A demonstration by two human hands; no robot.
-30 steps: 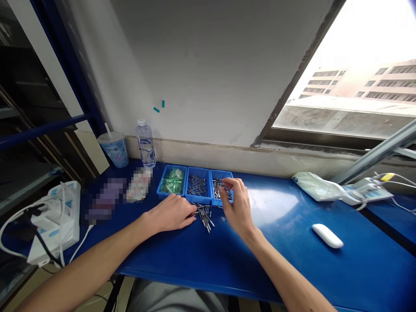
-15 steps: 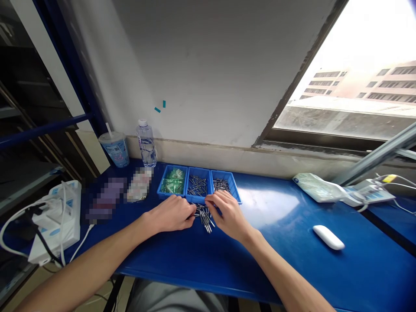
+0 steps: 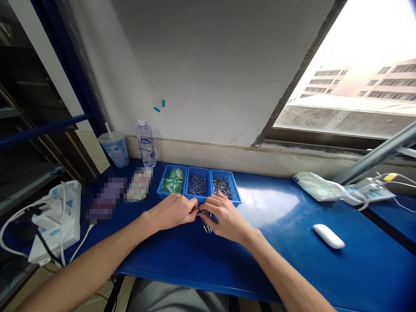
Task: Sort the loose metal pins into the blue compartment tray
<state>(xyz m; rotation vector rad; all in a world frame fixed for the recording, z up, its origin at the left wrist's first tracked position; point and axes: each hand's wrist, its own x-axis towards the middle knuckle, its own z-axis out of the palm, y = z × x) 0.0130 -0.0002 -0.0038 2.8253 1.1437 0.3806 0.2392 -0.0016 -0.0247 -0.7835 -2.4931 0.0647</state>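
Observation:
My left hand [image 3: 175, 211] is closed, thumb against curled fingers. Metal pins [image 3: 205, 225], thin, silver and shaped like blind rivets, lie in a small pile on the blue table and show at its fingertips. My right hand [image 3: 225, 216] comes in from the other side, thumb and fingers bent into a pinch over the pile, almost touching the left fingertips. What lies between the right fingertips is hidden. Just behind the hands stand three joined blue bins: the left bin [image 3: 159, 190] holds green packets, the middle bin [image 3: 199, 170] and the right bin [image 3: 236, 190] hold more metal pins.
A water bottle [image 3: 146, 145] and a lidded cup [image 3: 115, 149] stand at the back left. A power strip [image 3: 73, 212] with cables lies far left. To the right are a white mouse-shaped object [image 3: 328, 236], a plastic packet [image 3: 316, 187] and another power strip [image 3: 367, 190].
My right hand has moved left and slightly down from the right bin's front edge, closing in on my left hand over the pile. The left hand has barely shifted.

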